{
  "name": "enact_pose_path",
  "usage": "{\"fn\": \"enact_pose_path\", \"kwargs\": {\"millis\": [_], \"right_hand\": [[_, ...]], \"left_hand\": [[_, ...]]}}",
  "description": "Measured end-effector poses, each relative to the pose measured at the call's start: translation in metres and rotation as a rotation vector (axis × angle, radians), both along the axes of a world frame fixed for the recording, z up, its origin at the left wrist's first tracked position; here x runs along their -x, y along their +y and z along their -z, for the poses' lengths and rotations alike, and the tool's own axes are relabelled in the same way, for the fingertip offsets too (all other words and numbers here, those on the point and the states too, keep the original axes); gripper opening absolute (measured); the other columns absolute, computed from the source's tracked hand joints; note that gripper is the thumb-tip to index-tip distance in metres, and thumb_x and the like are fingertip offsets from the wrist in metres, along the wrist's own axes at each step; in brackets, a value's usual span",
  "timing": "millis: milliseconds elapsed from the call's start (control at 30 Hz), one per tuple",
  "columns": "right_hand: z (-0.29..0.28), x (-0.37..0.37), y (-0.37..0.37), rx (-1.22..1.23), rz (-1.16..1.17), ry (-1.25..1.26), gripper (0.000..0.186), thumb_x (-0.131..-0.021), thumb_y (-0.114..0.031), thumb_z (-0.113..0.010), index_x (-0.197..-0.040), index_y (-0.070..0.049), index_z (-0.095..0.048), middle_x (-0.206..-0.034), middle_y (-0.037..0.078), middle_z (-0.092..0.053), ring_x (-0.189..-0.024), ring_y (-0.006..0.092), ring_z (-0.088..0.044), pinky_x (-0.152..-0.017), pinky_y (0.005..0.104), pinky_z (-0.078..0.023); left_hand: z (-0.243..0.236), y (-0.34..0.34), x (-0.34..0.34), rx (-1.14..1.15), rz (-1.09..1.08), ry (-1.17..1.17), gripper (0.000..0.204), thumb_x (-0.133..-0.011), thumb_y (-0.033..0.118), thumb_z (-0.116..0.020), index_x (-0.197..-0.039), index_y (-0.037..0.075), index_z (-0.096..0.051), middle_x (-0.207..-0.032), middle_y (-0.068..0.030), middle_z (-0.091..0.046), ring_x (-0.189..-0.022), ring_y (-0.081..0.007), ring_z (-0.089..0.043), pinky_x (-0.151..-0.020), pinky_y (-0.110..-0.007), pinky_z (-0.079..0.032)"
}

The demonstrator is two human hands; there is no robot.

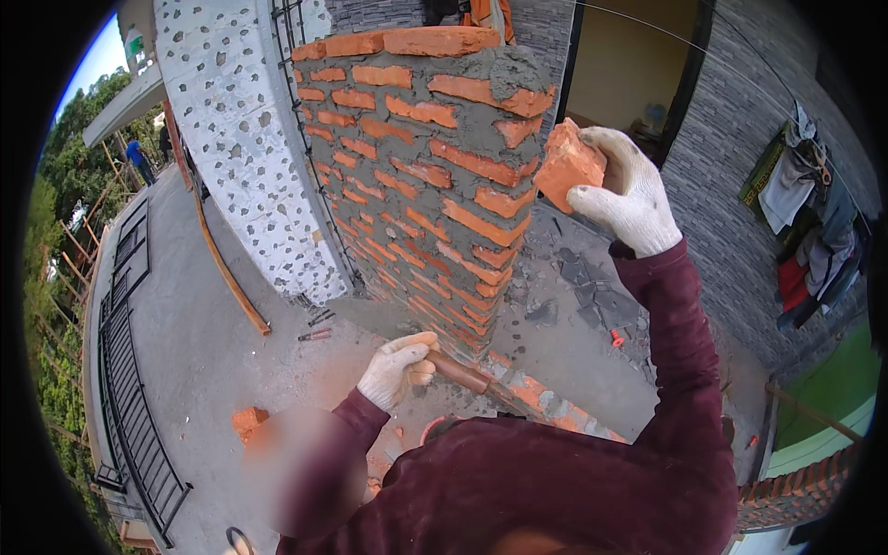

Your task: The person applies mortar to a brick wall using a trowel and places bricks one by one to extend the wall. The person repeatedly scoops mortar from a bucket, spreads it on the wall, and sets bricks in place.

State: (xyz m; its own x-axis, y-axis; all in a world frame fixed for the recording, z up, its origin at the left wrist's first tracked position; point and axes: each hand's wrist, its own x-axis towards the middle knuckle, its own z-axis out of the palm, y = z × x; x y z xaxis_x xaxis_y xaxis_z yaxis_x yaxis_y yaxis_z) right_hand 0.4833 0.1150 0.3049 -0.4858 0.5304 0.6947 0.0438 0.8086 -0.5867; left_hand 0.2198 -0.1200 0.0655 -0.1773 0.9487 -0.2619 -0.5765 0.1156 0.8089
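Observation:
My right hand (622, 190), in a white knit glove, is raised beside the upper right of the brick column (416, 194) and grips a broken orange brick piece (569, 166). A lump of grey mortar (509, 74) sits on the column's top right corner, next to a row of bricks (435, 39). My left hand (398, 370), also gloved, is closed on a tool's wooden handle (458, 370), low in front of the column's base; I cannot clearly make out the tool's blade.
Left are a speckled white wall (213, 139), a long plank (222, 268), a metal grille (139, 398), a loose brick (250, 421) and a person in blue (139, 159). Right are a doorway (627, 65), hanging clothes (795, 222), floor debris (592, 287) and a low brick wall (795, 490).

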Motion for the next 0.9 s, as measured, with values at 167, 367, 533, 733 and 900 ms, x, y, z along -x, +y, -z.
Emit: {"fn": "enact_pose_path", "kwargs": {"millis": [167, 367, 533, 733, 900], "right_hand": [[-0.096, 0.014, 0.104, -0.071, 0.094, -0.078, 0.083, -0.079, -0.054, -0.081, -0.136, 0.001, -0.062, -0.127, 0.021, -0.067, -0.114, 0.028, -0.068, -0.099, 0.0384, -0.054], [-0.141, 0.054, 0.15, -0.189, 0.174, -0.275, 0.08, -0.08, -0.06, -0.078, -0.136, -0.005, -0.064, -0.123, 0.017, -0.069, -0.11, 0.0273, -0.07, -0.092, 0.0383, -0.06], [-0.156, 0.074, 0.146, -0.268, 0.196, -0.452, 0.076, -0.081, -0.058, -0.079, -0.133, -0.004, -0.065, -0.122, 0.015, -0.068, -0.106, 0.0242, -0.07, -0.09, 0.0361, -0.06], [-0.164, 0.077, 0.145, -0.256, 0.227, -0.54, 0.077, -0.081, -0.061, -0.077, -0.133, -0.005, -0.065, -0.121, 0.017, -0.068, -0.105, 0.0265, -0.07, -0.086, 0.0371, -0.061], [-0.156, 0.081, 0.161, -0.236, 0.224, -0.531, 0.083, -0.077, -0.065, -0.079, -0.134, -0.005, -0.066, -0.124, 0.018, -0.068, -0.105, 0.0269, -0.07, -0.084, 0.0365, -0.062]], "left_hand": [[0.081, 0.007, 0.027, 0.088, -0.038, -0.025, 0.035, -0.098, 0.006, -0.063, -0.13, -0.009, -0.06, -0.105, -0.0139, -0.073, -0.061, -0.012, -0.067, -0.053, -0.023, -0.057], [0.148, -0.009, 0.027, 0.198, -0.111, -0.151, 0.036, -0.098, 0.005, -0.06, -0.13, -0.011, -0.059, -0.105, -0.0159, -0.072, -0.058, -0.0134, -0.063, -0.053, -0.024, -0.055], [0.165, -0.013, 0.028, 0.235, -0.143, -0.161, 0.037, -0.099, 0.004, -0.059, -0.133, -0.01, -0.058, -0.104, -0.0146, -0.072, -0.058, -0.0116, -0.064, -0.049, -0.023, -0.054], [0.173, -0.016, 0.032, 0.227, -0.152, -0.208, 0.042, -0.099, 0.006, -0.06, -0.137, -0.011, -0.054, -0.109, -0.0166, -0.071, -0.06, -0.0125, -0.064, -0.051, -0.025, -0.055], [0.197, -0.021, 0.039, 0.255, -0.156, -0.249, 0.042, -0.099, 0.007, -0.061, -0.137, -0.01, -0.055, -0.108, -0.017, -0.071, -0.061, -0.0131, -0.064, -0.051, -0.025, -0.055]]}}
